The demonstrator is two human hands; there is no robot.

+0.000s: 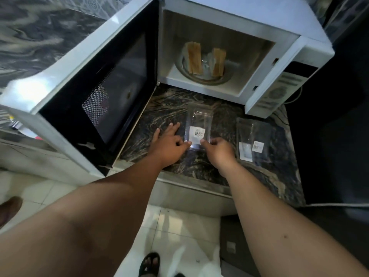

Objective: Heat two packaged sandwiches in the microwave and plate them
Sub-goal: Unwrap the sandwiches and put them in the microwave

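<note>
Microwave (229,23) stands at the back of the dark marbled counter (165,108), door (95,92) swung fully open to the left. Inside, on the turntable (201,79), two sandwiches: left sandwich (194,57) and right sandwich (219,61), both standing on edge, apart from each other, out of their wrappers.

On the counter in front of the open cavity lies an empty clear wrapper (198,126) (white barcode label facing up). Both hands are at its near edge. Left hand (169,142): thumb and a bent finger pinch the wrapper's near-left corner, while the other fingers lie spread and fairly straight on the counter toward the door. Right hand (217,149): fingers curled, thumb and forefinger pinch the near-right corner.

A second clear wrapper (253,138) lies flat toward the right edge of the counter, just in front of the microwave's control panel (275,94), apart from both hands; it carries two small white labels.

Below the counter's front edge: pale floor tiles (175,226), and a sandaled foot (149,264).
</note>
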